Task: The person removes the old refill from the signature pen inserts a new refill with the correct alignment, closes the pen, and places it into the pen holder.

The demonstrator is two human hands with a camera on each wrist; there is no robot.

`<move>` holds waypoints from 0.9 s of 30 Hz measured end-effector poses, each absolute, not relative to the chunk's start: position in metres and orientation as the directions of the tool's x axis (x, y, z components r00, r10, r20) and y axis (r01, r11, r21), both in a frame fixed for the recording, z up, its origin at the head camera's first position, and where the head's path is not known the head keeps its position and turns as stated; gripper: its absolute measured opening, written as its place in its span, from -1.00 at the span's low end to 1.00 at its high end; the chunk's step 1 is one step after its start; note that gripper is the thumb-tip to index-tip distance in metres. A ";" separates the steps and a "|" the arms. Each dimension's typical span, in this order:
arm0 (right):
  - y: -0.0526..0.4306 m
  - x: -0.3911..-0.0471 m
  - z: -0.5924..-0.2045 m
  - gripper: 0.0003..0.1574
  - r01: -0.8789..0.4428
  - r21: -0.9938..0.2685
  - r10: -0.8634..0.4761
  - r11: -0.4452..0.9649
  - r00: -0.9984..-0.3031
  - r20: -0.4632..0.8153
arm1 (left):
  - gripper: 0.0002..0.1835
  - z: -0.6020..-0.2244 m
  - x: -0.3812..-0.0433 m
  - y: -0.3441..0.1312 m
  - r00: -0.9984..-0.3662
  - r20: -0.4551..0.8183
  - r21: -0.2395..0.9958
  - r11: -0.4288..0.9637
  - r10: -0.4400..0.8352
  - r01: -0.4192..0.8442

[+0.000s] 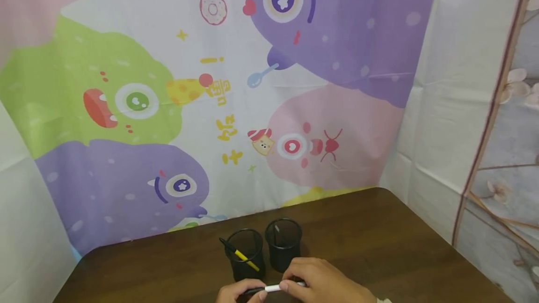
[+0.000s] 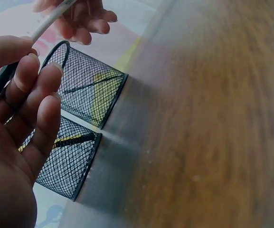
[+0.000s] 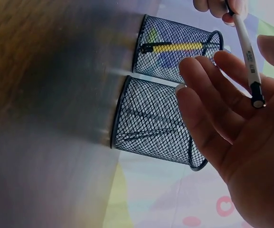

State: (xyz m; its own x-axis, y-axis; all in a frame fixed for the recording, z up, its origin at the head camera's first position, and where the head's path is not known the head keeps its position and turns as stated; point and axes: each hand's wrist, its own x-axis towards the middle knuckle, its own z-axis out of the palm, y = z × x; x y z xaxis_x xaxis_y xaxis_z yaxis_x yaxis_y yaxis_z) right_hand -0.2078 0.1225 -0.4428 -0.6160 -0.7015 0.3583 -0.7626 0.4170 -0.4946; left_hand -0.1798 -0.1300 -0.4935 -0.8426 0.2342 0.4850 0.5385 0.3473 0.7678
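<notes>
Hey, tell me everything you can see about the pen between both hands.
The pen is slim: white barrel, black at both ends, apparently plastic. Dark print on the barrel is too small to read. It is held off the table, roughly sideways, on the near side of two mesh cups. The left hand pinches its black part; the right hand holds the other end. I can't see a writing tip.

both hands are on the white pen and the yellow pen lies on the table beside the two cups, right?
No: the yellow pen is in the left cup, not on the table, as the head view shows. The left hand and right hand are indeed on the white pen.
</notes>
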 end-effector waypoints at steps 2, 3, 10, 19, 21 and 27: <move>0.122 -0.208 -0.443 -0.68 -0.771 -0.490 -0.708 0.408 -0.605 0.364 | -0.95 -0.493 -0.180 -0.130 -0.845 0.481 0.774 0.338 0.235 0.535; 0.122 -0.208 -0.443 -0.69 -0.777 -0.487 -0.711 0.399 -0.598 0.371 | -0.95 -0.493 -0.180 -0.130 -0.844 0.481 0.774 0.336 0.237 0.536; 0.119 -0.209 -0.441 -0.72 -0.811 -0.484 -0.727 0.327 -0.544 0.419 | -0.93 -0.495 -0.182 -0.130 -0.819 0.515 0.744 0.341 0.254 0.574; 0.117 -0.207 -0.447 -0.77 -0.877 -0.368 -0.731 0.308 -0.466 0.498 | -0.92 -0.495 -0.180 -0.130 -0.846 0.471 0.769 0.354 0.248 0.532; 0.116 -0.207 -0.448 -0.78 -0.875 -0.374 -0.727 0.308 -0.470 0.500 | -0.92 -0.493 -0.178 -0.131 -0.865 0.438 0.796 0.342 0.244 0.499; 0.117 -0.206 -0.447 -0.81 -0.848 -0.407 -0.718 0.341 -0.514 0.469 | -0.93 -0.488 -0.176 -0.130 -0.898 0.372 0.845 0.314 0.233 0.432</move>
State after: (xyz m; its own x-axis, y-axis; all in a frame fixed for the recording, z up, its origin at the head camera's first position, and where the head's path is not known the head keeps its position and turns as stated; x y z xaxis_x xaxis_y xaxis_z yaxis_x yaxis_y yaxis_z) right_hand -0.2055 0.1168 -0.4466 -0.5137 -0.7182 0.4694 -0.8478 0.3407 -0.4065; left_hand -0.1761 -0.1298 -0.4876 -0.8983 0.2332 0.3725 0.4320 0.3139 0.8455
